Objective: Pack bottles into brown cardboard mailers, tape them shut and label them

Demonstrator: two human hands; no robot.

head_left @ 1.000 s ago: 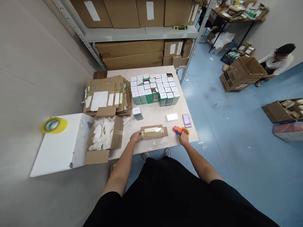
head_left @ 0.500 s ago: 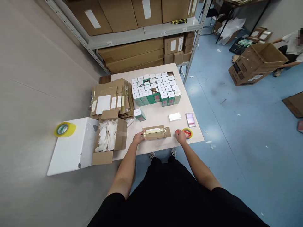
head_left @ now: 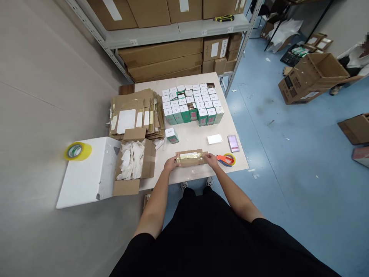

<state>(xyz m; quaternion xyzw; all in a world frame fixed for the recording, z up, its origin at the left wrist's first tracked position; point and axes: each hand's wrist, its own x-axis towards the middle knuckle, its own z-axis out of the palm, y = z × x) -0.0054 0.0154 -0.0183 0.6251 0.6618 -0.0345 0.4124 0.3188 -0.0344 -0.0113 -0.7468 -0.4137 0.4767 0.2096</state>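
Observation:
A small brown cardboard box (head_left: 188,162) with clear tape and a white label strip lies near the table's front edge. My left hand (head_left: 172,163) grips its left end, thumb on top. At the opposite end, my right hand (head_left: 212,161) has its fingers closed on the right edge. Just right of that hand, an orange-handled tool (head_left: 222,158), apparently scissors, rests against a roll of yellow tape (head_left: 231,157). Beyond the cardboard box stands a single green-and-white carton (head_left: 172,135). A white box (head_left: 215,139) and a phone-like purple item (head_left: 233,143) lie further right.
Rows of green-and-white cartons (head_left: 184,102) fill the table's back. Flattened cardboard (head_left: 126,121) and an open box of white paper (head_left: 148,159) are at left. Shelving (head_left: 161,34) stands behind. At far right, a person's arm reaches beside a large carton (head_left: 305,82).
My right hand has left the orange-handled tool and moved left onto the right end of the cardboard box. My left hand stays on its left end. The view has shifted slightly.

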